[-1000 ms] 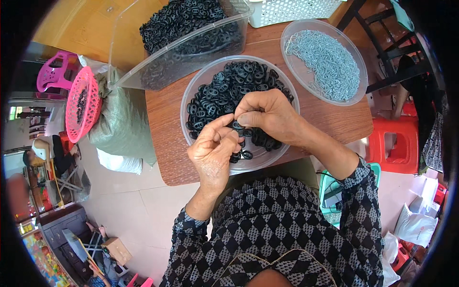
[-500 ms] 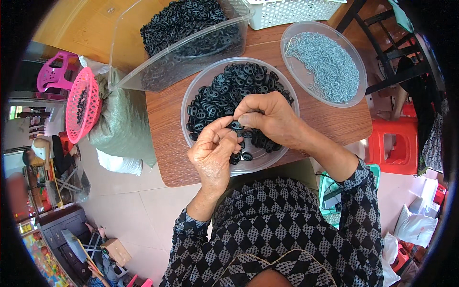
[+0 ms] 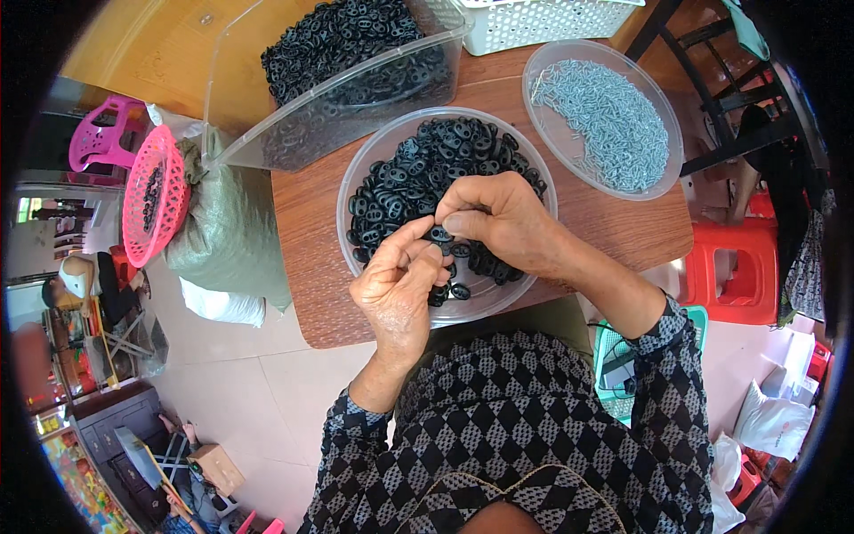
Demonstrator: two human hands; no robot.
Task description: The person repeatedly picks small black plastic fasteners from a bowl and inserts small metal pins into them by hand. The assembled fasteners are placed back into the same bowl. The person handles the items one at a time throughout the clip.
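Over a round clear bowl (image 3: 489, 301), my two hands meet at the fingertips. Between them is a small black oval cord lock (image 3: 439, 234) with two holes. My left hand (image 3: 396, 289) pinches it from the left, index finger and thumb closed around its edge. From the right, my right hand (image 3: 505, 219) grips it with thumb and bent forefinger. Whether a smaller part sits in the right fingertips is hidden. Many similar black cord locks (image 3: 422, 165) heap in the bowl, with a few loose ones near its front.
Small silvery springs (image 3: 614, 125) fill a shallow oval tray (image 3: 663, 184) at the right. A clear bin (image 3: 267, 133) of black pieces stands behind left, beside a white perforated basket (image 3: 534, 25). A pink basket (image 3: 173, 191) rests on a sack (image 3: 227, 222); a red stool (image 3: 729, 276) is at right.
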